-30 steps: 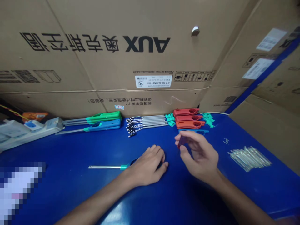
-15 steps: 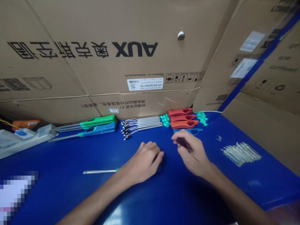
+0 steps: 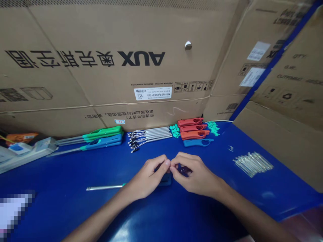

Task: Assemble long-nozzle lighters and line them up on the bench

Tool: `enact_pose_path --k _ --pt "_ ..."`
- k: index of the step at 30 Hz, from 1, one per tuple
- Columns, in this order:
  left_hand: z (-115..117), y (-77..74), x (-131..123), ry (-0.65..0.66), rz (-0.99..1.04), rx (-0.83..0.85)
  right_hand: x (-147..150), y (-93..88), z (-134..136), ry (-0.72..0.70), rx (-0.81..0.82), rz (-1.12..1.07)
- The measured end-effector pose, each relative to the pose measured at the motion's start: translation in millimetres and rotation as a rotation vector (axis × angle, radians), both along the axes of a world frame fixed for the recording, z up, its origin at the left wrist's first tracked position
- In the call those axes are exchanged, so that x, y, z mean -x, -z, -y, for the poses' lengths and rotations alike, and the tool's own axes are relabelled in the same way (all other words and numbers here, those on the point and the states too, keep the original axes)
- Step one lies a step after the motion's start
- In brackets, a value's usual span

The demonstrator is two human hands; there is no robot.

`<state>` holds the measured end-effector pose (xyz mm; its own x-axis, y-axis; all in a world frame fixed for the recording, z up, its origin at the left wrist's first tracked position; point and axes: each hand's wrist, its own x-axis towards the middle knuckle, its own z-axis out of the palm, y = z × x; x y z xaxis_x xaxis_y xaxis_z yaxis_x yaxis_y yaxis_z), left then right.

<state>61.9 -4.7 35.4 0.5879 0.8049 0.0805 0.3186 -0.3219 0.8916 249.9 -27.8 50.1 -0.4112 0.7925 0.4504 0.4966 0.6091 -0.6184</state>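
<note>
At the handle end of the blue lighter (image 3: pixel 165 180), mid-part being hidden by the left hand (image 3: pixel 148 177), left thumb and forefinger are being kept together; pinched item can't be told. Right of it, a dark object (image 3: pixel 184 170), partly covered, is being clasped by the right hand (image 3: pixel 198 176).

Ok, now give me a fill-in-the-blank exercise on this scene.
1. A silver rod sticks out past the left hand toward the picture's ____ edge.
2. Among the loose handles, the one nearest the right hand is ____.
3. The big Latin letters on the cardboard spell ____.

Missing words: left; blue; AUX.
</note>
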Motion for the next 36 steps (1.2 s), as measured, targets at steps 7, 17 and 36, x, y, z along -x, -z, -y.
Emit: enact_pose_path --k 7,17,36 --pt "-5.8 11.4 56.6 -0.11 -0.291 -0.139 -132.9 -19.0 -37.9 0.494 0.36 0.541" --pt "-9.0 14.6 103.6 -0.005 -0.599 -0.228 -200.1 -3.2 -60.9 0.71 0.676 0.616" --pt "44.7 15.6 75.8 0.023 -0.675 -0.779 9.9 -6.6 15.0 0.027 0.173 0.838"
